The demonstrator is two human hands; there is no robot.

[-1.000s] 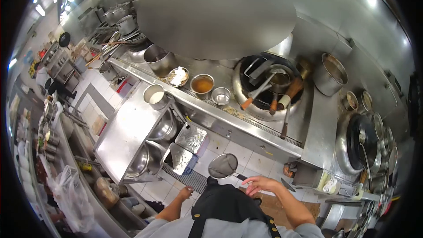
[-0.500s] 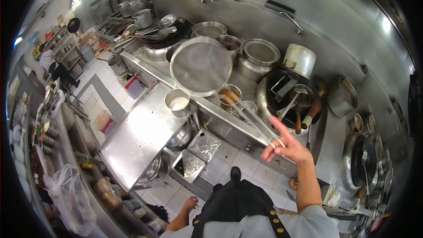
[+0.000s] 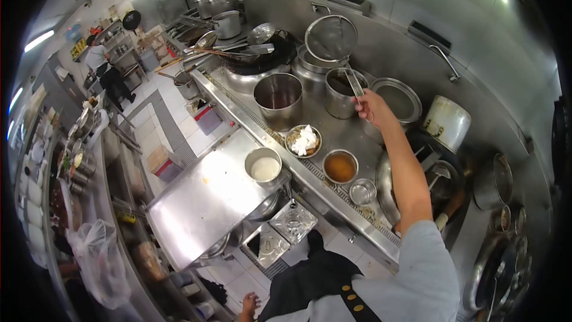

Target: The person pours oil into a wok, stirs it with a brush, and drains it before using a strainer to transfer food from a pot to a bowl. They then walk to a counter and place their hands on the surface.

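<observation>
My right hand (image 3: 372, 108) is closed round the handle of a large round mesh strainer (image 3: 330, 39). The strainer's head is tilted up over a wide pot (image 3: 319, 66) at the back of the range. Just below my right hand stands a tall pot with dark contents (image 3: 341, 98). A lidded pot (image 3: 393, 100) is beside my wrist. Low in the view, my left hand (image 3: 250, 304) hangs at my side, holding nothing, its fingers loosely apart.
On the range stand a deep pot of dark liquid (image 3: 278, 96), a bowl with white pieces (image 3: 304, 141), a bowl of amber liquid (image 3: 340, 167) and a small cup (image 3: 362, 191). A pot with whitish contents (image 3: 263, 165) sits on the steel table (image 3: 196, 203). Another person (image 3: 106, 71) stands far left.
My right arm has reached forward, carrying the strainer from above the front of the range to the back pots. The deep pot and bowls it hid now show. My view has shifted left.
</observation>
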